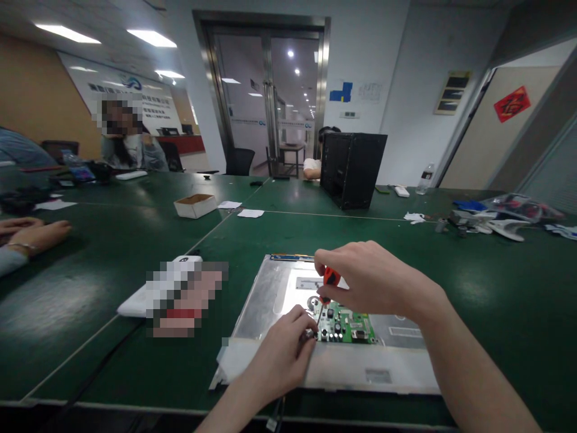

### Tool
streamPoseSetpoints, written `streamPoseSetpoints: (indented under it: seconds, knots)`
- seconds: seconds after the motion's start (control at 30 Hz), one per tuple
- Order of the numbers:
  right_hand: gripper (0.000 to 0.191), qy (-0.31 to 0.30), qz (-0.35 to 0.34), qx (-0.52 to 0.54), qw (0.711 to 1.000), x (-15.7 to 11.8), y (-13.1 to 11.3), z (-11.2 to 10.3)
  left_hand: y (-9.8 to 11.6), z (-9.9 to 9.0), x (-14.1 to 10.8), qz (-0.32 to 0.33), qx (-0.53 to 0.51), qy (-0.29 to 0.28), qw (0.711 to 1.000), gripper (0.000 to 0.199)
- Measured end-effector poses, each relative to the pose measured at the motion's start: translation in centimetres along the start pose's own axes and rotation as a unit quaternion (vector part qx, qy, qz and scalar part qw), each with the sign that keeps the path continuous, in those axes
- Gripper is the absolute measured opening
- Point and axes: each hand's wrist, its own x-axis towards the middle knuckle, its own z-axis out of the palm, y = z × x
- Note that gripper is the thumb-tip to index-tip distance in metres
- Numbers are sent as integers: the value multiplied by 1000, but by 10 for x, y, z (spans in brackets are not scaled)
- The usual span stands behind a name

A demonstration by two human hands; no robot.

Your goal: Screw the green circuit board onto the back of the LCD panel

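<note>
A flat metal display panel [260, 313] lies on the green table in front of me, with a green circuit board [345, 325] on its back. My right hand [360, 273] grips a screwdriver [331, 276] with a red and black handle. Its thin shaft points down to the left edge of the board. Close to the tip, my left hand [288, 343] rests on the panel, fingers curled together at the board's edge. Whatever lies between those fingers is hidden.
Left of the panel lie a white device [174, 276] and a blurred-out pinkish item. Farther back stand a small open box [195, 205], a black computer case [354, 168] and a water bottle [425, 179]. Another person's hands [40, 234] rest on the table at left. Bagged parts [518, 210] lie right.
</note>
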Motion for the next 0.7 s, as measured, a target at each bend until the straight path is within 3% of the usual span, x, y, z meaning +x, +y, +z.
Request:
streamPoseSetpoints:
  seconds: [0.17,0.33,0.43,0.5,0.7]
  knots:
    - [14,32,21,18,999,-3,9,-8,2,-5,-1,8,-24,1,1000,18]
    - [14,160,130,37,978,-18,32,-7,0,-6,-1,10,-48,20,999,17]
    - [13,211,183,111,954,-39,52,20,-1,-7,1,11,-39,32,999,11]
    - [25,240,218,148,934,-59,64,48,-4,-9,3,7,-17,37,999,15]
    - [46,236,412,249,844,-133,72,125,-33,-21,1,9,157,41,987,42]
